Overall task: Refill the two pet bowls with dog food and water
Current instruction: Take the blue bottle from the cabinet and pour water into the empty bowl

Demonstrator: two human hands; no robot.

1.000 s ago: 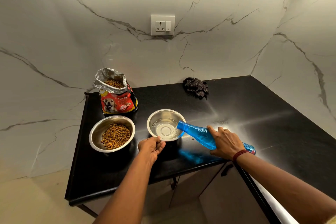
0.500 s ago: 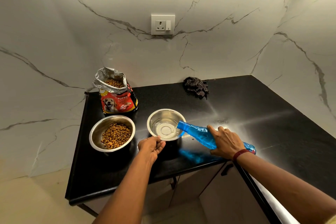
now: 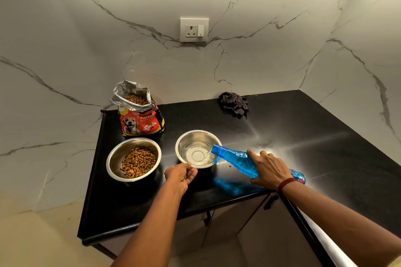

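Note:
Two steel bowls stand on the black counter [image 3: 303, 136]. The left bowl [image 3: 115, 158] holds brown kibble. The right bowl [image 3: 195, 134] has a shallow pool of water in it. My right hand [image 3: 268, 168] grips a blue plastic bottle [image 3: 236, 159], tipped almost flat, its mouth over the right bowl's rim with water running out. My left hand [image 3: 179, 176] pinches the near rim of the right bowl. An open red dog food bag [image 3: 140, 121] stands upright behind the left bowl.
A crumpled dark checked cloth [image 3: 233, 104] lies near the back wall. A wall socket [image 3: 194, 29] sits above the counter. Marble walls close the counter at the back and right. Cabinet doors with a dark handle [image 3: 270, 201] are below the front edge.
Both hands and the bottle hold nearly the same pose. The water in the right bowl has risen slightly.

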